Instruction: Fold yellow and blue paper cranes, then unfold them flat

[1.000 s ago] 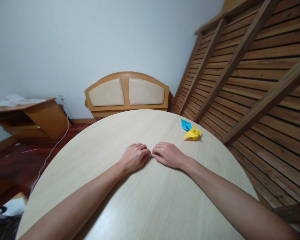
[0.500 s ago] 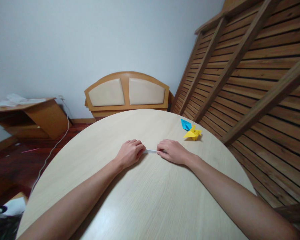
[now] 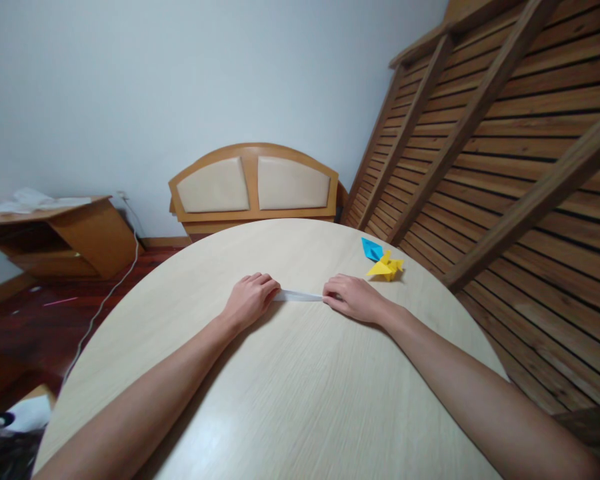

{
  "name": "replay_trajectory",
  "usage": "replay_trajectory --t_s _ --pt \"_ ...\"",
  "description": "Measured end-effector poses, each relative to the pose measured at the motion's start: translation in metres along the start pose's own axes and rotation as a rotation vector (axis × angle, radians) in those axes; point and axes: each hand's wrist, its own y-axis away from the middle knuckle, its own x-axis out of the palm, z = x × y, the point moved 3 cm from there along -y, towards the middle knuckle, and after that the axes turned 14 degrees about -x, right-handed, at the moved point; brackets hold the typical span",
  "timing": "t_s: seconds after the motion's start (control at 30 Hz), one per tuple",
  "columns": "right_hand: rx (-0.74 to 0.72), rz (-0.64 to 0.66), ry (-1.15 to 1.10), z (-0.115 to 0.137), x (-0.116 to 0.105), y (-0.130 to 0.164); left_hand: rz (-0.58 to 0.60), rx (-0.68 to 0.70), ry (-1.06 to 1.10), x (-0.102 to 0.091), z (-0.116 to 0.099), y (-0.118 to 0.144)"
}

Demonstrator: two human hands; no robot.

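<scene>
A narrow white paper strip (image 3: 301, 295) is pressed flat on the round bench (image 3: 290, 400), stretched between both hands. Its left end is pinched under the curled fingers of the left hand (image 3: 250, 298), its right end under those of the right hand (image 3: 353, 299). Farther right, a yellow origami figure (image 3: 386, 267) and a blue origami figure (image 3: 371, 249) are seen touching.

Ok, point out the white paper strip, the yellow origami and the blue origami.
white paper strip (image 3: 301, 295), head view, middle of the strip
yellow origami (image 3: 385, 268), head view, its body
blue origami (image 3: 371, 250), head view, its centre
</scene>
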Motion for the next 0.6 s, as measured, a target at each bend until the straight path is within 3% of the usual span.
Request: replay_trajectory --t_s 0.23,0.47,0.6 --pt "0.022 -0.009 0.039 0.006 0.001 -0.003 -0.074 0.031 0.031 0.001 -0.008 0.002" --pt "-0.032 0.001 0.09 0.032 0.009 -0.021 0.015 0.136 0.017 0.007 -0.041 0.003" --pt "-0.037 0.003 0.093 0.039 0.013 -0.026 0.05 0.166 -0.004 0.008 -0.048 0.003"
